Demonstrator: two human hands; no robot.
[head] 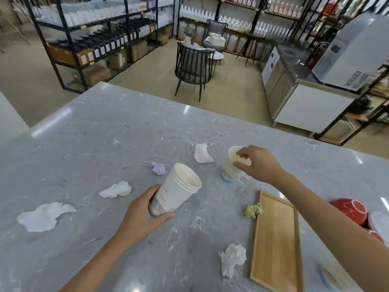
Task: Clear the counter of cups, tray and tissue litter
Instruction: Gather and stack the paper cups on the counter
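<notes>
My left hand [145,209] grips a stack of white paper cups [179,186], tilted, above the grey marble counter [105,127]. My right hand [256,163] pinches the rim of another white paper cup [230,169] that stands on the counter. A long wooden tray [275,241] lies empty at the right. Crumpled tissues are scattered around: white tissues [44,216] [115,189] [202,152] [232,260], a lilac tissue [158,168] and a yellow-green tissue [253,210] beside the tray.
Red bowls [349,209] and a white lid [381,224] sit at the counter's right edge. Beyond the counter are a grey chair [193,66], stocked metal shelves [94,39] and a steel cabinet [294,95].
</notes>
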